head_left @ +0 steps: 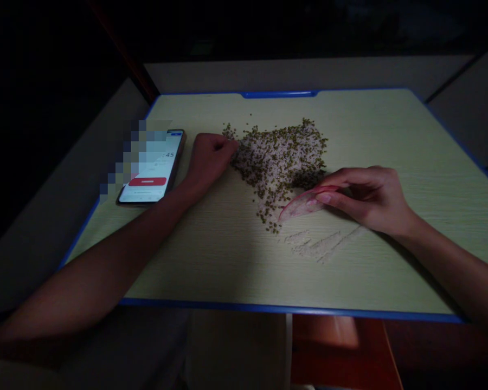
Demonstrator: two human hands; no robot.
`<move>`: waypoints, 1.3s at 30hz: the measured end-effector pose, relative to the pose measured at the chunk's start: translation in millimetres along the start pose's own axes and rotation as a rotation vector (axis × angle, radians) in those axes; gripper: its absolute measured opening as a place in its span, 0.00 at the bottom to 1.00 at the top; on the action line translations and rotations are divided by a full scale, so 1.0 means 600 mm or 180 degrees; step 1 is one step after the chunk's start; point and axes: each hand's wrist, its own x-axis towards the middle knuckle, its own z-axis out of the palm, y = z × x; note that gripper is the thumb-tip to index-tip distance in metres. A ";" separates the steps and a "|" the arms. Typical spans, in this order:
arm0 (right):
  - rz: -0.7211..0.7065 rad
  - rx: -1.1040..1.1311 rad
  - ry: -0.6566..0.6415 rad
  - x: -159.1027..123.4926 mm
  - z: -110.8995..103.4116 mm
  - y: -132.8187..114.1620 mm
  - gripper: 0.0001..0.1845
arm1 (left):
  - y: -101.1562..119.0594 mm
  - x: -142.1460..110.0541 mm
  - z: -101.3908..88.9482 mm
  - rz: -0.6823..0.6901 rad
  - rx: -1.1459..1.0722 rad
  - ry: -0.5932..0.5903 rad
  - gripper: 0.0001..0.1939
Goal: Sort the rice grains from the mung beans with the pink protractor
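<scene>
"Right hand (376, 197)?"
"Grip pinching a translucent pink-edged sheet (301, 206), thumb against fingers. Sheet's tip is at the heap's lower tail; can't tell if it touches the bench (423, 168)."
"Left hand (211, 157)?"
"Curled closed at the heap's left edge. Can't see if anything's inside."
"The heap (284, 151)?"
"Mid-bench. Looks like mung beans mixed with pale grains."
"How far along?"
"Early, I'd judge. Some pale streaks (315, 246) lie apart, below the sheet, with no beans I can make out. A few beans (228, 130) cluster at the upper left, near the left hand."
"Left to do?"
"Nearly everything; most of it is one mixed spread. Smartphone (150, 176)'s beside the left forearm, untouched by the fingers."
</scene>
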 end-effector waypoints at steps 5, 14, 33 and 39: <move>-0.0006 0.0035 -0.0002 0.000 0.000 0.000 0.02 | -0.001 0.001 0.001 0.0026 -0.0006 0.0010 0.18; 0.0018 0.0080 0.0003 -0.002 -0.002 0.002 0.02 | 0.003 -0.001 0.000 0.0036 0.0025 0.0016 0.18; -0.0103 0.0125 -0.0035 -0.001 0.000 0.004 0.01 | -0.002 0.002 0.001 0.0070 0.0041 0.0016 0.18; -0.0118 0.0150 -0.0090 -0.005 -0.004 0.004 0.02 | -0.004 0.004 0.002 0.0093 0.0083 0.0022 0.19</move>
